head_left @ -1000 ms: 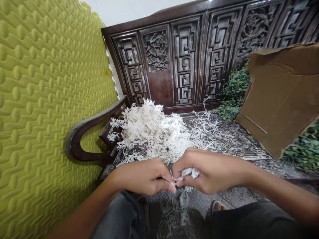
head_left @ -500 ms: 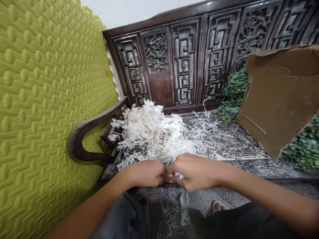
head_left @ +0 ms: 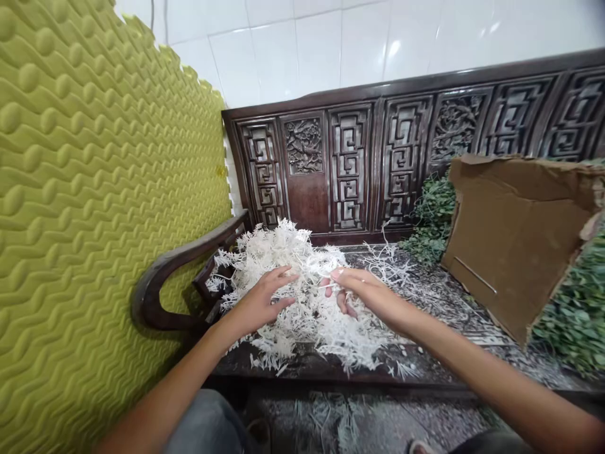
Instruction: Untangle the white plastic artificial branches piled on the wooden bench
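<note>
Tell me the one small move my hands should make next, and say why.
I'd probably close the left hand lightly on a few white sprigs: its fingers are spread right by them, while the right hand is partly curled over the same heap. Whether it grips anything is unclear.

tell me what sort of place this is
Probably a room in a home, though a small workshop is possible: a carved dark wooden bench stands against a white tiled wall, with yellow foam matting upright at its left end.
</note>
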### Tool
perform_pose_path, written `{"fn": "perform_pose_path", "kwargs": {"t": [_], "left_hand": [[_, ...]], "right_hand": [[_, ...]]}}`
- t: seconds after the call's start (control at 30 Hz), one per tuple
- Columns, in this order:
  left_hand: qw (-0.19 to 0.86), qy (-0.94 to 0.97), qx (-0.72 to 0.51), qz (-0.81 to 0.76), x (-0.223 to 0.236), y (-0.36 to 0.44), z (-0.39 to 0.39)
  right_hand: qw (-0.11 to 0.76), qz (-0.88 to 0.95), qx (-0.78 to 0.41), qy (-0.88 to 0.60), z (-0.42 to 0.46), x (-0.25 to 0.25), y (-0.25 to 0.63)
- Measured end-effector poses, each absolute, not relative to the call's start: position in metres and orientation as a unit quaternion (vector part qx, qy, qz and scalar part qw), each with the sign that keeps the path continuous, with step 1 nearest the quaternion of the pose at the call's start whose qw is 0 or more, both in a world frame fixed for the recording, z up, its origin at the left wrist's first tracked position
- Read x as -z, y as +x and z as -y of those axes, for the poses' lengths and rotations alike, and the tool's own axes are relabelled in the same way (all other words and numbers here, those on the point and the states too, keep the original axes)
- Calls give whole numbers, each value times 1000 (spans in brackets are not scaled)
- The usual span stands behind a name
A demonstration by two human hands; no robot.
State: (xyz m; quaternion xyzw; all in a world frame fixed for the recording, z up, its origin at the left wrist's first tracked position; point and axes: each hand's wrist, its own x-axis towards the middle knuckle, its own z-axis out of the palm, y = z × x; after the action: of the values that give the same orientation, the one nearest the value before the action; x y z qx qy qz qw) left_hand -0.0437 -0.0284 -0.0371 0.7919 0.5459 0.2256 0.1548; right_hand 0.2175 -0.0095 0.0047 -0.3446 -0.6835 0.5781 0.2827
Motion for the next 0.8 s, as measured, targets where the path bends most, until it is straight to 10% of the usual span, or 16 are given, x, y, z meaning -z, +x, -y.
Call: {"fn": "perform_pose_path", "kwargs": {"t": [0.8], "left_hand": [[476, 627, -382, -484, 27, 12, 41]], "right_hand": [[322, 680, -581, -310, 19, 3, 185]]}}
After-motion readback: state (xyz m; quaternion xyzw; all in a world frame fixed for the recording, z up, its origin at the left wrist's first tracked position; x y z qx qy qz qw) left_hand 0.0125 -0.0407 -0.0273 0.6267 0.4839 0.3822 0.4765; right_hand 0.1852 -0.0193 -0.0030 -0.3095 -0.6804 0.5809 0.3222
